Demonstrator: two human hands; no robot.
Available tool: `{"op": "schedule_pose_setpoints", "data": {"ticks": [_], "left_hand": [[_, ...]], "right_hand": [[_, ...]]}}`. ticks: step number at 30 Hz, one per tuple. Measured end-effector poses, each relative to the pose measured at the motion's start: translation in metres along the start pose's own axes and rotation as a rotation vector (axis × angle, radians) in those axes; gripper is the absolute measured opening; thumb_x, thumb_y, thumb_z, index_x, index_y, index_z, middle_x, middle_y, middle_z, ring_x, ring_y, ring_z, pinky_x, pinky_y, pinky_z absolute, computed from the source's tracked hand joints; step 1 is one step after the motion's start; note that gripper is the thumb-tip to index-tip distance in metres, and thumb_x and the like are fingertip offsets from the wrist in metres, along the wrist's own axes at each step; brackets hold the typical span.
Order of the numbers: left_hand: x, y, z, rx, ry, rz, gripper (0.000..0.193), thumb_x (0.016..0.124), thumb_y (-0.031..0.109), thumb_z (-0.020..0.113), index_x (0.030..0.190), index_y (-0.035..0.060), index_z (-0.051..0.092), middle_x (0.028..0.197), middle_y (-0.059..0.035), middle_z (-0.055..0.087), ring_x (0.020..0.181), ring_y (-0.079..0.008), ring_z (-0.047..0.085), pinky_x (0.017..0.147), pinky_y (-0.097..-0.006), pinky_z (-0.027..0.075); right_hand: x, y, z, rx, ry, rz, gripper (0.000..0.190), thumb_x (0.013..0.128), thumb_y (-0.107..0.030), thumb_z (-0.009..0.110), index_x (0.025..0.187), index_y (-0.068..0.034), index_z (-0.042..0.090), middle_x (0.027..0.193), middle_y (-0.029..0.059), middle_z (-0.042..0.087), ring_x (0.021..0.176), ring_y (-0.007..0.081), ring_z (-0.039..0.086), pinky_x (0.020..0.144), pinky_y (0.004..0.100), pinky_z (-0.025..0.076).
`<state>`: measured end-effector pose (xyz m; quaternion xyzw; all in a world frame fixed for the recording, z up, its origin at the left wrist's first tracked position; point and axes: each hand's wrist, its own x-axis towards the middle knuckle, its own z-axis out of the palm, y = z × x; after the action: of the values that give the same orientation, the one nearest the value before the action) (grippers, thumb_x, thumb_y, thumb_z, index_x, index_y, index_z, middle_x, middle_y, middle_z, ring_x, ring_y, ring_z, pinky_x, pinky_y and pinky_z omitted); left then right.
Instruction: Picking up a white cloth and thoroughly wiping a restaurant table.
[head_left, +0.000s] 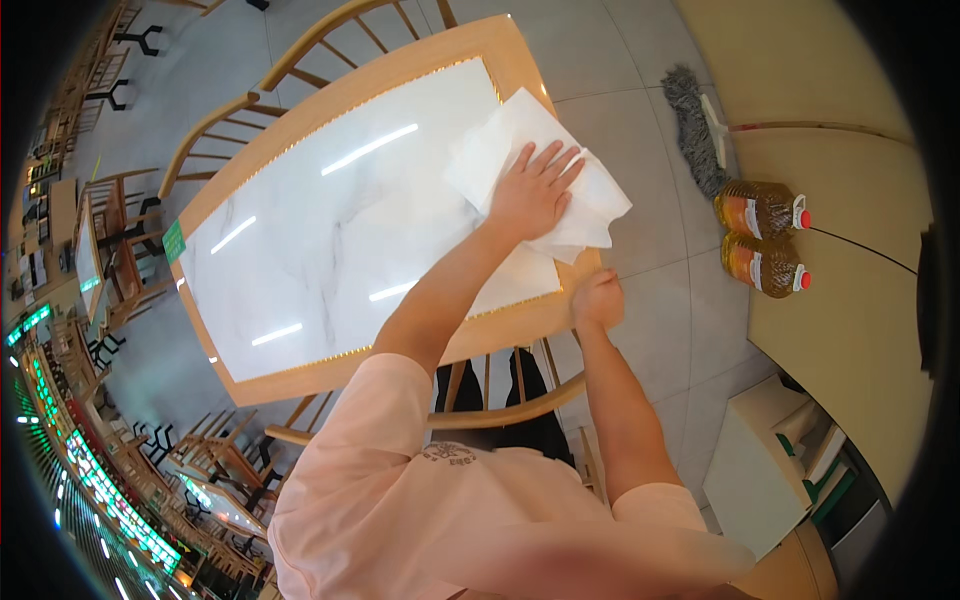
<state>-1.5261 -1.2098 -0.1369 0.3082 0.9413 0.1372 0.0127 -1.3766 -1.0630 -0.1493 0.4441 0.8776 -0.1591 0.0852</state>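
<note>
My left hand (532, 191) lies palm down, fingers spread, on a crumpled white cloth or paper sheet (600, 195). The sheet covers the right end of a table with a white marble-look top (300, 247) and a light wooden border; part of it hangs over the edge. My right hand (598, 300), fingers curled, is at the table's near right corner, against the wooden edge. Whether it grips the edge or rests there as a fist cannot be told.
Wooden chairs (330, 34) stand along the far side, another chair (517, 412) between me and the table. Two oil jugs (757, 262) with red caps and a grey fluffy mop head (691, 124) are at right. A green sticker (174, 241) marks the left edge. More tables and chairs stand at left.
</note>
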Motion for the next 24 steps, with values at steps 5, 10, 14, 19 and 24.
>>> {"op": "schedule_pose_setpoints", "data": {"ticks": [5, 10, 14, 19, 24], "left_hand": [[0.063, -0.067, -0.003, 0.056, 0.045, 0.008, 0.055, 0.103, 0.033, 0.036, 0.155, 0.015, 0.033, 0.162, -0.0021, 0.03, 0.151, -0.0232, 0.023, 0.123, -0.0486, 0.015], [0.112, -0.131, -0.01, 0.131, 0.121, -0.14, 0.055, 0.103, 0.035, 0.034, 0.154, 0.015, 0.034, 0.162, -0.0035, 0.032, 0.15, -0.0233, 0.024, 0.123, -0.0476, 0.017], [0.111, -0.178, -0.017, 0.158, 0.138, -0.289, 0.056, 0.102, 0.035, 0.033, 0.155, 0.0166, 0.033, 0.162, -0.0042, 0.031, 0.151, -0.0235, 0.024, 0.123, -0.0476, 0.018], [0.063, -0.227, -0.031, 0.205, 0.162, -0.457, 0.057, 0.103, 0.036, 0.033, 0.156, 0.0168, 0.032, 0.161, -0.0058, 0.032, 0.151, -0.0237, 0.025, 0.123, -0.0472, 0.018], [-0.039, -0.261, -0.048, 0.257, 0.112, -0.74, 0.058, 0.102, 0.035, 0.033, 0.157, 0.0154, 0.029, 0.163, -0.0063, 0.03, 0.152, -0.0247, 0.023, 0.122, -0.049, 0.017]], "right_hand": [[-0.006, 0.001, -0.006, -0.027, -0.003, 0.029, 0.049, 0.1, -0.034, 0.033, 0.085, -0.002, 0.068, 0.09, 0.0231, 0.07, 0.081, 0.047, 0.065, 0.069, 0.0572, 0.05], [-0.006, 0.008, -0.004, -0.049, 0.036, 0.007, 0.05, 0.1, -0.034, 0.033, 0.086, -0.003, 0.069, 0.09, 0.0232, 0.07, 0.083, 0.0471, 0.065, 0.071, 0.0575, 0.05], [-0.005, 0.006, -0.006, -0.059, 0.026, 0.006, 0.055, 0.1, -0.037, 0.03, 0.086, -0.002, 0.07, 0.088, 0.0234, 0.07, 0.082, 0.0461, 0.065, 0.073, 0.0557, 0.051], [-0.003, 0.005, -0.009, -0.081, 0.018, -0.006, 0.056, 0.1, -0.038, 0.03, 0.087, -0.002, 0.07, 0.09, 0.0236, 0.07, 0.083, 0.0467, 0.065, 0.074, 0.0561, 0.05], [-0.005, -0.002, -0.017, -0.079, 0.022, 0.0, 0.052, 0.101, -0.036, 0.032, 0.089, -0.003, 0.07, 0.092, 0.0229, 0.071, 0.086, 0.0472, 0.065, 0.073, 0.0578, 0.051]]}}
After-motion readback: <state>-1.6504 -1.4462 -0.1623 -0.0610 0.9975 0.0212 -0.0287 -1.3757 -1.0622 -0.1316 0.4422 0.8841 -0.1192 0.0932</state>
